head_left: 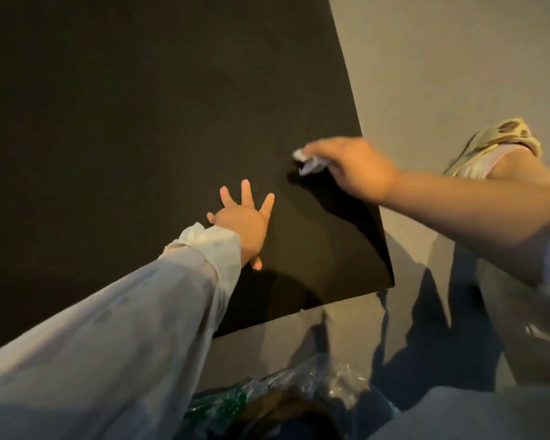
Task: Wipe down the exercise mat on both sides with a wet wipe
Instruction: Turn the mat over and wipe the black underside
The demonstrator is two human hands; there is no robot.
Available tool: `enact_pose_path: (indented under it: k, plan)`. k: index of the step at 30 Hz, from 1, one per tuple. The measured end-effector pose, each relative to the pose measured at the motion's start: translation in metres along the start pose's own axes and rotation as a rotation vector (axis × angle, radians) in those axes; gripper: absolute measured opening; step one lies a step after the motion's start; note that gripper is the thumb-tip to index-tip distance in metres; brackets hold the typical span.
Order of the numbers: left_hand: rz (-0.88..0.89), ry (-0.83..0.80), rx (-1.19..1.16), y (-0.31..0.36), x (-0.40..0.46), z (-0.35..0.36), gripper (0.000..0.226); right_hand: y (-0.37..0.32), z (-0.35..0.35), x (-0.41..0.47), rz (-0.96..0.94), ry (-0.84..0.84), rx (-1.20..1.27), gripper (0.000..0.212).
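Black exercise mat (124, 138) lies flat on the grey floor (442, 74), filling the left and far part of the view, its near right corner pointing toward the person. Left hand (243, 222), in a white sleeve (140, 312), is spread flat with straight fingers pressing on the mat near that corner, holding nothing, apparently steadying the mat. Right hand (353, 168), blurred with motion, has its fingers curled round a crumpled white wet wipe (308, 163) and holds it at or just above the mat surface close to the right edge; actual contact cannot be told. Judged as mid-wipe on the upward-facing side, near the right edge. No wet streaks or sheen readable on the dark surface, so how much of this side is covered cannot be told. The mat is not flipped here; whether the underside is already wiped is unknown. Crinkled clear plastic packaging (299, 385) sits on the floor near the person, a patterned foot covering (502, 134) at far right.
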State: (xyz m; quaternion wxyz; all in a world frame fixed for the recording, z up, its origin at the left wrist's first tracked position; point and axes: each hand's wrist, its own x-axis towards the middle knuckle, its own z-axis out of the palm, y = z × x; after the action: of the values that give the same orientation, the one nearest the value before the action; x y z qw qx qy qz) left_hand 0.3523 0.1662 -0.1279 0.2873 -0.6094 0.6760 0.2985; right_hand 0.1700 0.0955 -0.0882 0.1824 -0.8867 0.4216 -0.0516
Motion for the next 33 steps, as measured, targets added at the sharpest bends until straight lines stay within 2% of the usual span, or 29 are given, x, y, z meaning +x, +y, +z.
enact_pose_path:
  k: [2,4,5,8,10,12,13,15,16,17,19,20,25,26,29,33]
  plan:
    - [-0.002,-0.015,-0.018,0.000,0.005,0.001,0.126,0.016,-0.008,0.029,0.085,0.098,-0.024,0.043]
    - [-0.010,-0.020,-0.026,0.000,0.009,0.002,0.128,0.034,-0.008,0.055,0.187,0.155,-0.105,0.037]
    - [-0.017,-0.024,-0.030,0.001,0.010,0.003,0.129,0.042,-0.004,0.064,0.223,0.140,-0.165,0.034]
    - [-0.026,-0.053,-0.044,0.003,0.013,0.002,0.130,0.055,0.021,0.075,0.290,-0.108,-0.285,0.037]
    - [-0.021,-0.062,-0.028,0.003,0.013,0.002,0.131,0.058,0.035,0.073,0.289,-0.158,-0.238,0.033]
    - [-0.014,-0.048,-0.013,0.002,0.014,0.003,0.130,0.060,0.042,0.065,0.329,-0.116,-0.073,0.021]
    - [-0.014,-0.041,-0.016,0.002,0.014,0.004,0.130,0.059,0.043,0.059,0.331,-0.099,0.044,0.024]
    - [-0.013,-0.031,-0.020,0.001,0.012,0.005,0.129,0.048,0.043,0.037,0.248,-0.030,0.307,0.040]
    - [-0.011,-0.023,-0.017,0.001,0.012,0.005,0.129,0.038,0.044,0.025,0.208,0.028,0.399,0.040]
    - [-0.008,-0.013,-0.010,0.000,0.012,0.005,0.128,0.032,0.047,0.010,0.186,0.013,0.435,0.038]
    - [0.002,0.006,0.006,-0.001,0.011,0.005,0.127,0.030,0.051,-0.019,0.122,-0.080,0.369,0.034]
    - [0.006,0.013,0.010,-0.001,0.010,0.005,0.127,0.032,0.054,-0.032,0.070,-0.116,0.238,0.039]
    - [0.005,0.027,0.028,-0.002,0.007,0.006,0.125,0.015,0.054,-0.096,-0.214,-0.528,-0.001,0.053]
    - [0.007,0.028,0.040,-0.002,0.006,0.006,0.125,0.012,0.056,-0.105,-0.219,-0.576,0.006,0.057]
    - [0.011,0.042,0.057,-0.002,0.003,0.007,0.123,0.001,0.060,-0.129,-0.291,-0.605,0.000,0.065]
    - [0.017,0.049,0.061,-0.002,0.000,0.008,0.120,-0.011,0.053,-0.144,-0.443,-0.695,-0.051,0.048]
